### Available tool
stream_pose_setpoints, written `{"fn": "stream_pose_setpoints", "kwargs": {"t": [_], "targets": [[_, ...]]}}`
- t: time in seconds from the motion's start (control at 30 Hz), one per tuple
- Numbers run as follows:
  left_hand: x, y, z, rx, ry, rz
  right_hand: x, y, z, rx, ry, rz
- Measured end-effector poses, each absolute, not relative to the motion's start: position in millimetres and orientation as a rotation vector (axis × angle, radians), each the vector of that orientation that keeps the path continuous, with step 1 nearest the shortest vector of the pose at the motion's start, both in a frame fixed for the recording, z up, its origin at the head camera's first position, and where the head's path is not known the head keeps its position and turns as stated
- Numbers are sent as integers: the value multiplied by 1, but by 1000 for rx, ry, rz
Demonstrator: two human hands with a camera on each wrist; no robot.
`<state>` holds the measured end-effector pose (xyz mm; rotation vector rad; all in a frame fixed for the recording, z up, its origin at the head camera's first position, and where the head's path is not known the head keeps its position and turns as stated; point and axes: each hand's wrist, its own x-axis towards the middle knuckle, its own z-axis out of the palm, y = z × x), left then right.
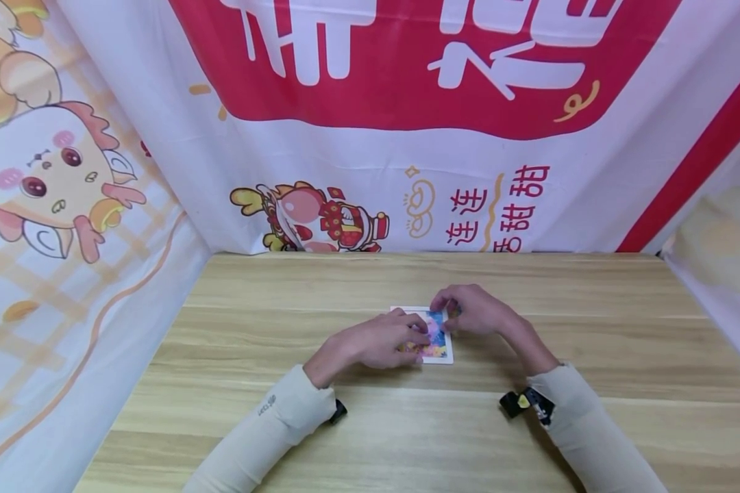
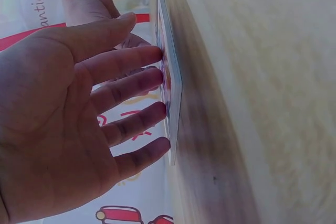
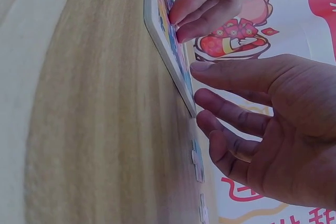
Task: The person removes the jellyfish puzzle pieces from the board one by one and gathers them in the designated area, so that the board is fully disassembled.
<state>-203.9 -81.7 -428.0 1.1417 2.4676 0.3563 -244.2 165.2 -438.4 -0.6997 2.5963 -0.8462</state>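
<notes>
A jigsaw puzzle (image 1: 438, 342) with a colourful picture and a pale frame lies flat on the wooden table. My left hand (image 1: 379, 340) reaches over its left part, with spread, fairly straight fingertips touching the picture in the left wrist view. At the far right corner is my right hand (image 1: 476, 309), thumb and bent fingers right at the edge of the puzzle; nothing shows gripped between them. Beyond that corner, in the right wrist view, a loose puzzle piece (image 3: 197, 162) and a second puzzle piece (image 3: 203, 209) lie on the table.
The wooden table (image 1: 253, 424) spreads around the puzzle. A white and red printed cloth (image 1: 321, 150) hangs along its back edge, and a cartoon-print cloth (image 1: 117, 287) closes off the left side. A black wrist camera (image 1: 513, 404) sits by the right sleeve.
</notes>
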Motion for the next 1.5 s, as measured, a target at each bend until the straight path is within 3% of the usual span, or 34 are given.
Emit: {"fn": "stream_pose_setpoints", "kwargs": {"t": [1.5], "targets": [[-207,-86,-430,1122,2430,361,-247,150,-440,-671,2673,-750]]}}
